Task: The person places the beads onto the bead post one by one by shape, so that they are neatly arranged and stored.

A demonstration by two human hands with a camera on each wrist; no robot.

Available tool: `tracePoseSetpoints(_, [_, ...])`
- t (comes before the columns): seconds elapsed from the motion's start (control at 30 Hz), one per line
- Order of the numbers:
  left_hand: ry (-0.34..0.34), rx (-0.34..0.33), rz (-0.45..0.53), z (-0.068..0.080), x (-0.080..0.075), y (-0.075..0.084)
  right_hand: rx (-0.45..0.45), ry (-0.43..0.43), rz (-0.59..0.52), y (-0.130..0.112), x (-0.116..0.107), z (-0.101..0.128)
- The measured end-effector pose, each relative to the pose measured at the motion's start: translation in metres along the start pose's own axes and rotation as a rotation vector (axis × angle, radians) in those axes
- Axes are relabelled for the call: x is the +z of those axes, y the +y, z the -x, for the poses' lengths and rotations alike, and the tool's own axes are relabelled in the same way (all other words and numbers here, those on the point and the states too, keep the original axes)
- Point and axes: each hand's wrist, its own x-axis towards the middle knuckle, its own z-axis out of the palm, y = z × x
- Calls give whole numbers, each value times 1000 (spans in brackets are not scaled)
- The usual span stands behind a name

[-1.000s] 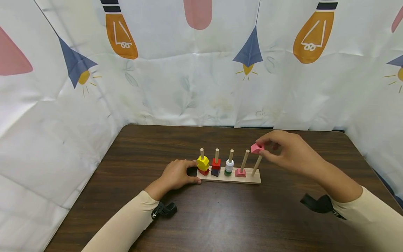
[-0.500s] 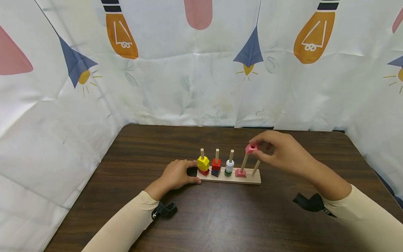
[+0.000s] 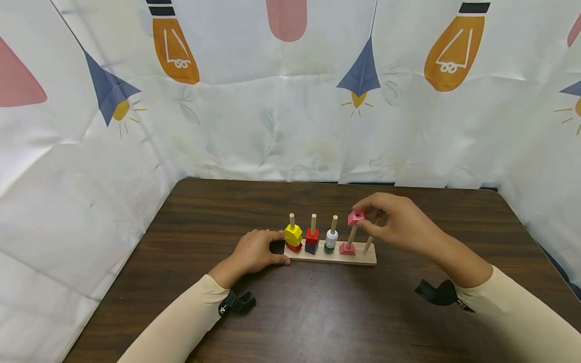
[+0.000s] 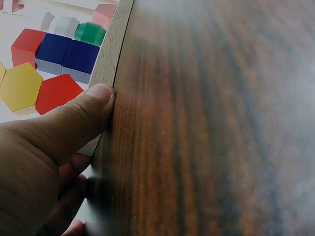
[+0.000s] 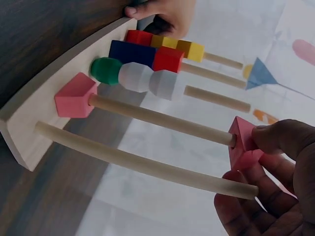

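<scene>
A wooden peg stand with a row of upright pegs sits on the table. My left hand grips its left end, the thumb on the front edge. My right hand pinches a pink block between thumb and fingers at the top of the fourth peg; the peg's tip meets the hole in the block. Another pink block lies at the foot of that peg. The rightmost peg is bare and passes close to my right fingers.
Yellow blocks over red fill the leftmost peg. Beside it are a red block over dark blue, then white beads over green. A printed white curtain hangs behind the brown table.
My right hand has moved left with the pink block, from above the rightmost peg to the top of the fourth peg. My left hand and the stand have stayed put.
</scene>
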Motion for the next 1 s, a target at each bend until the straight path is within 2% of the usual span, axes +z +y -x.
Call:
tracePoseSetpoints(0.37, [-6,-3,-3,0,0,0,80,-5,-84,22,30,14])
tracePoseSetpoints(0.57, [-4,-7,-5,1,-1,-1,154,27,-198,32,48,20])
tracePoseSetpoints(0.73, [-8,-11,-9,1,-1,0,206,-17,-221,41,62,24])
tracePoseSetpoints(1.0, [-9,1,-12,0,-2,1,232,-59,-286,53,80,30])
